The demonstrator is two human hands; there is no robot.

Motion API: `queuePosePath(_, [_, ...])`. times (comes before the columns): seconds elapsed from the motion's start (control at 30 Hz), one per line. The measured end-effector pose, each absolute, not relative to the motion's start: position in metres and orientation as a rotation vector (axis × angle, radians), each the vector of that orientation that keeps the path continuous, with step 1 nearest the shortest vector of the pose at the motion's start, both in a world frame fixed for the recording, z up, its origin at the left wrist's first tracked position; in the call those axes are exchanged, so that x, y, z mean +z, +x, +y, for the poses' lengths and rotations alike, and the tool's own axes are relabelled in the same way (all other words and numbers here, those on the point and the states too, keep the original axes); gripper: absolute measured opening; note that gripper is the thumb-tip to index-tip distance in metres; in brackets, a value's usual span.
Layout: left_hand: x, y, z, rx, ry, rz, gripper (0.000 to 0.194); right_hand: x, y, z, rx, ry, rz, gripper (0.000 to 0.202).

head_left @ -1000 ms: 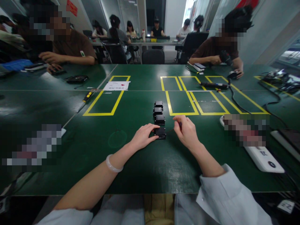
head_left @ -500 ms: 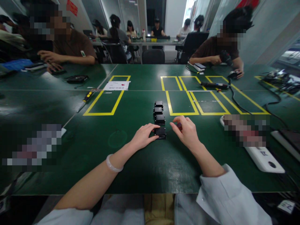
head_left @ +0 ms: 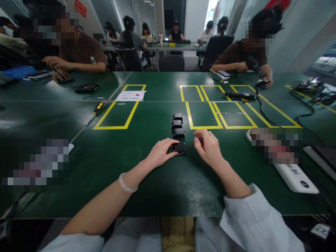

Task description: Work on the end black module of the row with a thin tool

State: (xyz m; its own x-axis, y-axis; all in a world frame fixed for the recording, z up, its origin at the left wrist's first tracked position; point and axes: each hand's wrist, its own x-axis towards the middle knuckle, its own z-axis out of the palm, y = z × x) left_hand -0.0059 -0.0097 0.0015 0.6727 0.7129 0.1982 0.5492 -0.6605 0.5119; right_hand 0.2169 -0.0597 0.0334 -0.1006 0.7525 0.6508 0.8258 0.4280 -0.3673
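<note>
Green table [head_left: 157, 197] cut off at both sides of the view. White device [head_left: 295, 178], right of the near block [head_left: 180, 148], blurred over at its far part. The near block is set on the table, its left edge covered by the left hand [head_left: 161, 152], by whose thumb and fingers it is pinched. Right hand [head_left: 209, 147] noted just right of the near block, curled; a small dark tool [head_left: 201, 139] is held in it, mostly hidden by the fingers, its tip not made out. Three more blocks [head_left: 177, 124] lined up beyond the near block. Compared with half a second ago: right thumb drawn slightly away from the near block, less of the tool shown; left hand and blocks unmoved.
</note>
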Motion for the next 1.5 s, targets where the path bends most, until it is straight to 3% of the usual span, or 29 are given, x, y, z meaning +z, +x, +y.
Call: queuePosePath(1.5, [-0.0001, -0.0062, -0.0088, 0.545, 2.479, 0.984, 0.038, 0.0312, 0.2168, -0.0579, -0.146, -1.324, -1.872, 0.012])
